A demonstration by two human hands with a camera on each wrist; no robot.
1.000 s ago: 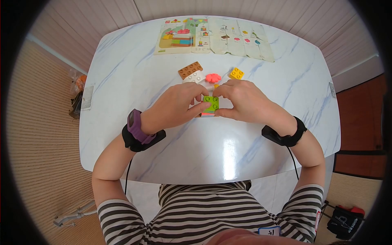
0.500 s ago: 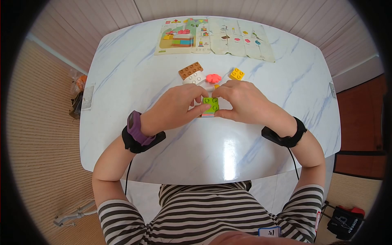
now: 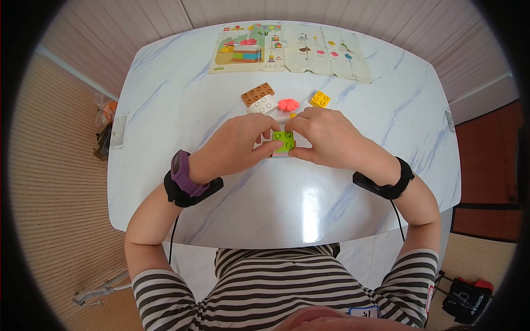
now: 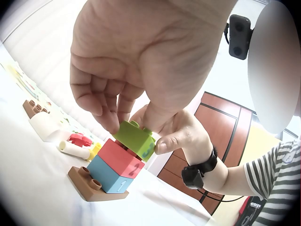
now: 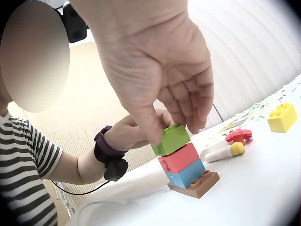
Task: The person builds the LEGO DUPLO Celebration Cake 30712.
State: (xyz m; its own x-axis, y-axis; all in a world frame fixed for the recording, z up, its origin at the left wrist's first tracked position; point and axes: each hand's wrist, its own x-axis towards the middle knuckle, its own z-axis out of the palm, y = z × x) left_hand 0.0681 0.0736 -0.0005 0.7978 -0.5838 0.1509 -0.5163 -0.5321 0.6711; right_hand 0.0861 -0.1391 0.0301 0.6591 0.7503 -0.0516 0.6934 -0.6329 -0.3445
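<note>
A green toy brick [image 3: 284, 140] sits at the top of a small stack, gripped from both sides. My left hand [image 3: 237, 140] pinches it between thumb and fingers on the left. From the right, my right hand [image 3: 331, 138] holds the same brick with thumb and fingertips. Beneath it is a red brick [image 4: 121, 157] marked 2, and under that a blue brick [image 4: 109, 174] marked 1. A brown base plate [image 5: 200, 187] carries the stack, two of its studs exposed. In the left wrist view, the green brick tilts, with a dark gap between it and the red one.
Behind the hands lie a brown studded brick [image 3: 257, 95], a white piece [image 3: 261, 105], a red flower-shaped piece [image 3: 288, 105], a white candle-like piece with a yellow tip [image 5: 225, 151], and a yellow brick [image 3: 320, 99]. An instruction sheet [image 3: 326, 55] spreads along the table's far edge.
Both hands stay at the stack with the same hold. The green brick shifts only slightly between them; the other pieces stay put.
</note>
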